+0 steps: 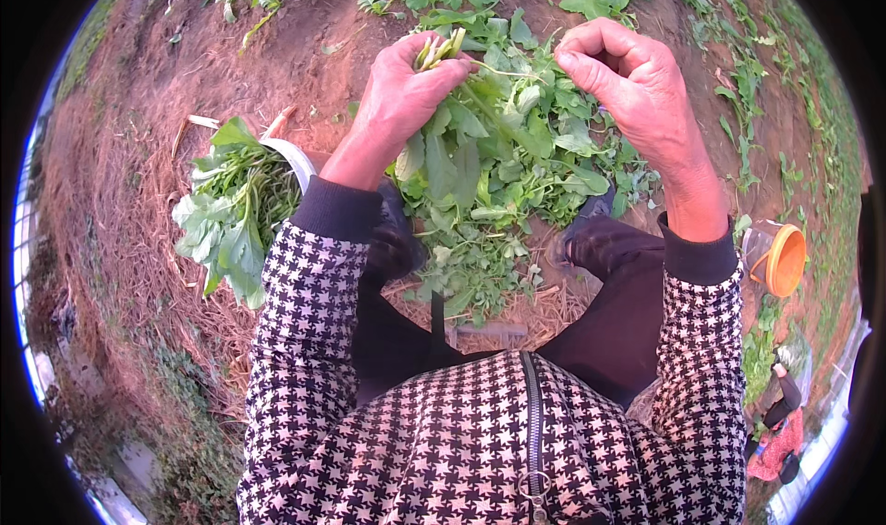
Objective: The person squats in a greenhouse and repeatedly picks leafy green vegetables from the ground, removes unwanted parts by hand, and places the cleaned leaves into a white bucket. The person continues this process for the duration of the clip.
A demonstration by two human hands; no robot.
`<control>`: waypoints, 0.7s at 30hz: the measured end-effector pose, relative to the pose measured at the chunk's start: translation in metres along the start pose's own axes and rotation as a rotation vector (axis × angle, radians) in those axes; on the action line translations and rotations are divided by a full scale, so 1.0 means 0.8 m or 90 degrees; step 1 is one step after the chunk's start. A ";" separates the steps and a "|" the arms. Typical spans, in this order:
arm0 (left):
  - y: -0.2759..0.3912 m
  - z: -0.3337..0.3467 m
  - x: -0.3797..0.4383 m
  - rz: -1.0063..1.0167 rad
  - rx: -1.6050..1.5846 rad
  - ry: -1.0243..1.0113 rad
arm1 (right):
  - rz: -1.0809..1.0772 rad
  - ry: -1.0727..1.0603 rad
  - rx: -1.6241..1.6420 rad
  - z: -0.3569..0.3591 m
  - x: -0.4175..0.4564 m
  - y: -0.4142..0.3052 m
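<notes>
My left hand [415,82] is closed around a bunch of leafy greens [450,151], its cut stem ends showing above the thumb and its leaves hanging down. A thin stalk [509,73] sticks out of the bunch towards the right. To the right of it is my right hand [609,75], raised, with thumb and forefinger pinched together; whether something fine is between them I cannot tell. Beneath both hands a heap of loose green leaves [547,158] lies on the soil between my feet.
A white bucket [294,159] packed with greens [239,213] is at the left. An orange-rimmed bucket [788,258] lies tilted at the right. Rows of leafy plants [747,89] grow beyond it. Another person [782,442] in red is at the lower right. Dry straw [187,283] covers the ground leftwards.
</notes>
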State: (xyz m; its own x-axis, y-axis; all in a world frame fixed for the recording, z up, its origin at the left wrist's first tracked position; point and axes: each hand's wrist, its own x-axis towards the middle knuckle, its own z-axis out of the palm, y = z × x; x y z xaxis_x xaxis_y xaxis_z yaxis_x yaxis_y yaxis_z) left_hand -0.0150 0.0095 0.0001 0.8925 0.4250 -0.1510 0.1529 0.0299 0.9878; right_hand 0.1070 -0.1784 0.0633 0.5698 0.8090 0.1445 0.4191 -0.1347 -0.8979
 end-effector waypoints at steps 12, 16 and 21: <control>-0.001 0.025 0.008 0.079 -0.019 -0.024 | 0.013 -0.012 -0.183 0.030 0.001 0.007; 0.000 0.027 0.009 0.079 0.031 -0.014 | 0.070 -0.030 -0.172 0.027 0.001 0.007; -0.001 0.031 0.005 0.048 0.071 -0.059 | -0.106 0.032 -0.352 0.034 0.000 0.030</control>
State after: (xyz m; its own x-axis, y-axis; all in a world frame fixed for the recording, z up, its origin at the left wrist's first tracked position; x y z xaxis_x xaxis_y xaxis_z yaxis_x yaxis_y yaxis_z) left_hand -0.0015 -0.0112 -0.0018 0.9376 0.3374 -0.0840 0.1249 -0.1015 0.9870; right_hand 0.0976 -0.1664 0.0307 0.4915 0.8184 0.2978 0.8057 -0.2975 -0.5123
